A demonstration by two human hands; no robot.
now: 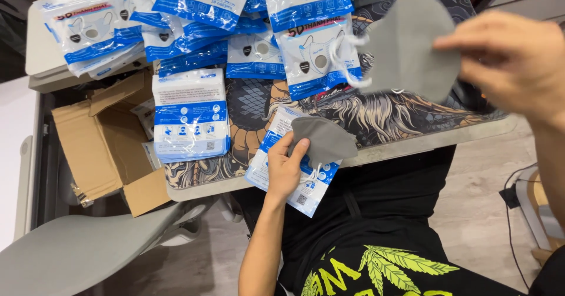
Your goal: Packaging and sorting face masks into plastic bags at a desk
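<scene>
My left hand [285, 168] grips a blue and white plastic packet [307, 195] at the near edge of the table, with a folded grey face mask [325, 138] pressed against the packet's mouth under my thumb. It is unclear whether the mask is partly inside. My right hand [513, 60] is raised at the right and pinches a second grey face mask [406, 43] by its edge. This mask hangs above the table, its white ear loops [348, 62] dangling to the left.
Many filled blue and white mask packets [306, 43] lie piled across the far side of the table. A neat stack of packets [189, 115] sits left on the dragon-print mat [382, 115]. An open cardboard box [100, 146] and a grey chair [76, 255] stand at left.
</scene>
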